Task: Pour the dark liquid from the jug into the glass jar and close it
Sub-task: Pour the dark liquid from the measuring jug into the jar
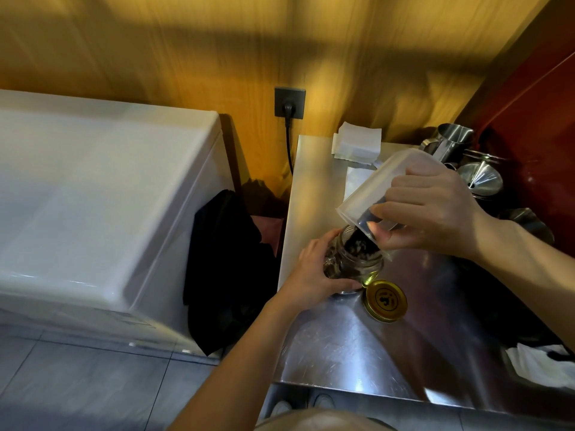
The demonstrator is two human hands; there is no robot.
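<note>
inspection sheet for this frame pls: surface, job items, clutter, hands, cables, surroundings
Surface: steel counter, scratched, reflective.
Job's things: translucent plastic jug tipped steeply, its lip over the mouth of the glass jar; dark contents going in. Jar partly filled, lid off. Gold lid lies on the counter beside the jar.
Clutter: white napkin stack at the back; metal pitcher and funnel at the back right; crumpled white cloth at the right edge.
Hands: left hand wraps the jar; right hand grips the jug.
Cables: black cord plugged into wall socket, running down behind the counter.
Surroundings: white appliance on the left, dark cloth against it, wooden wall, tiled floor.
</note>
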